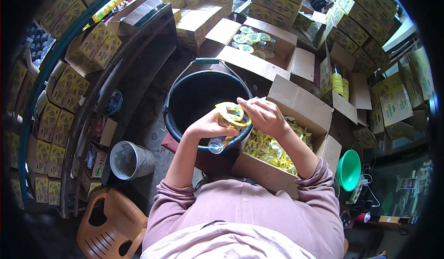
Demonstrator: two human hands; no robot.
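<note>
Over the near rim of a black bucket (173, 128), my left hand (206, 125) is wrapped round a transparent plastic cup (216, 146), tilted with its base toward me. Yellow printed lid film (227, 106) shows at the cup's upper end. Bent fingers of my right hand (264, 114) grip the edge of this film; how far it is loose from the cup I cannot tell. Below my right forearm, an open cardboard box (301, 102) holds a heap of yellow film pieces (270, 151).
Beyond the bucket, an open carton (303, 63) holds several lidded cups (249, 38). Yellow discs (340, 84) are stacked in another carton to the right. A white pail (149, 159) and brown chair (113, 217) stand left; a green basin (349, 170) is at right.
</note>
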